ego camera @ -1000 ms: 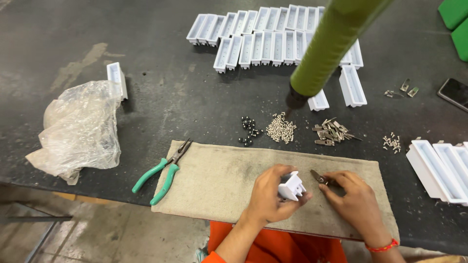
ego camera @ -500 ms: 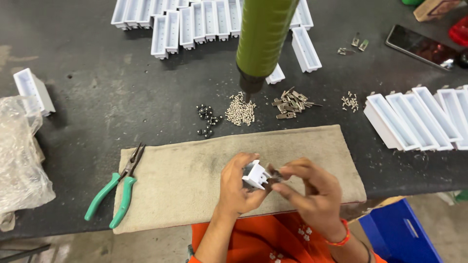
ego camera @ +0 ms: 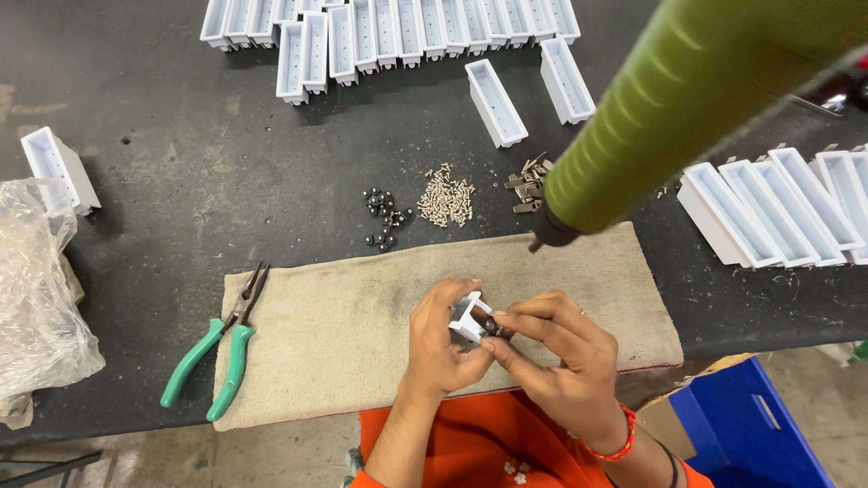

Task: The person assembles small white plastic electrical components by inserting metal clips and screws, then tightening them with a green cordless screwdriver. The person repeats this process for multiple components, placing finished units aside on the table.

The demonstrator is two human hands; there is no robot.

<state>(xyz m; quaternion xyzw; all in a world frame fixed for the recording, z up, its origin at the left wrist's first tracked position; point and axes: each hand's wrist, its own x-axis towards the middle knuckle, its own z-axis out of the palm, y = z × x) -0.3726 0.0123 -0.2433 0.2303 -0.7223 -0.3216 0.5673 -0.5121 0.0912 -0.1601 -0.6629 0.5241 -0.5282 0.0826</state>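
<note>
My left hand (ego camera: 440, 344) grips a small white plastic housing (ego camera: 467, 315) over the beige cloth mat (ego camera: 353, 325). My right hand (ego camera: 556, 348) pinches a small dark metal piece (ego camera: 495, 327) and presses it against the housing's side. Both hands meet at the mat's near edge, just above my orange clothing. A hanging green power screwdriver (ego camera: 669, 108) dangles at the right, its tip over the mat's far edge.
Green-handled pliers (ego camera: 221, 348) lie at the mat's left end. Piles of black nuts (ego camera: 384, 217), silver screws (ego camera: 446, 199) and metal clips (ego camera: 527, 185) sit beyond the mat. Rows of white trays (ego camera: 380, 32) are at the back and right (ego camera: 778, 208). A plastic bag (ego camera: 36, 298) lies left; a blue bin (ego camera: 750, 429) stands below.
The view has shifted and the green screwdriver now hangs farther right. My hands still hold the white housing together, with the right fingers pressing the metal piece closer into it.
</note>
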